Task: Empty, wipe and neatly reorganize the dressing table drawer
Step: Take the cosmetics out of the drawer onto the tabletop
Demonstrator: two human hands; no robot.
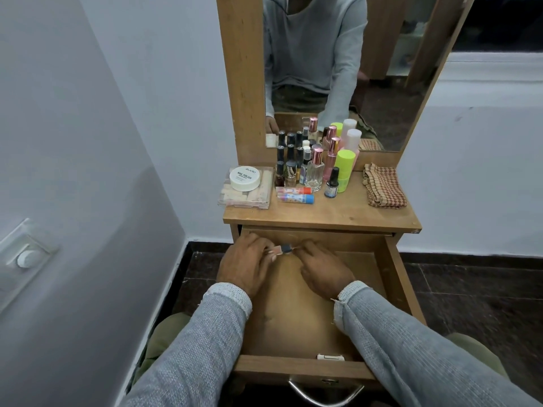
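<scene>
- The drawer (393, 289) is pulled out and fills the lower centre of the frame, its metal handle (320, 395) at the bottom edge. A small white object (330, 357) lies just inside the front wall between the sleeves; a forearm drawn back could knock it about or cover it.
- Both hands are deep in the drawer near its back wall. The left hand (245, 265) and the right hand (321, 270) have curled fingers that pinch one small bottle (284, 249) between them, held on its side.
- Risk: the bottle is small and gripped only at the fingertips, so it could slip and drop onto the drawer floor; whether its cap is tight I cannot tell.
- The tabletop edge (321, 220) overhangs just above the knuckles, and lifting straight up could rap them or the bottle against it.
- On the tabletop, centre frame, a crowd of bottles (311, 165) stands tight; setting another down there may topple neighbours. Two tubes (295, 194) lie in front and could roll.
- A clear box (249, 198) sits at left, a checked cloth (382, 186) at right, and the mirror (338, 69) behind.
</scene>
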